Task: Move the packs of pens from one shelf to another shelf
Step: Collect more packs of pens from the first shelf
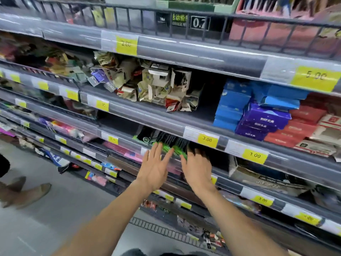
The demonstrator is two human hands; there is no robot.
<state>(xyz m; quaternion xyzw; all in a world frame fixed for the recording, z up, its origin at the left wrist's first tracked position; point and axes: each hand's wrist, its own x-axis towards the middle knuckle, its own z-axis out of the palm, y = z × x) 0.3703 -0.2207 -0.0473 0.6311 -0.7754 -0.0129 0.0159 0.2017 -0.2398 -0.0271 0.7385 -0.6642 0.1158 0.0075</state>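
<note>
Little of the move appears done: the pens (170,145) are seen on the lower shelf (258,164), under its front lip, and nothing has been lifted. The left hand (154,168) is spread flat at the packs; the right hand (196,167) reaches in, fingertips hidden. The packs look green-and-black, possibly bundled; blur prevents certainty.

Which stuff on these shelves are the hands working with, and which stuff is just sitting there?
For the job:
- green and black pen packs
- left hand, fingers straight, reaching for them
- right hand, reaching in beside them

Just sitting there:
- blue boxes
- purple boxes
- red boxes
- torn cardboard packets
- yellow price tags
</note>
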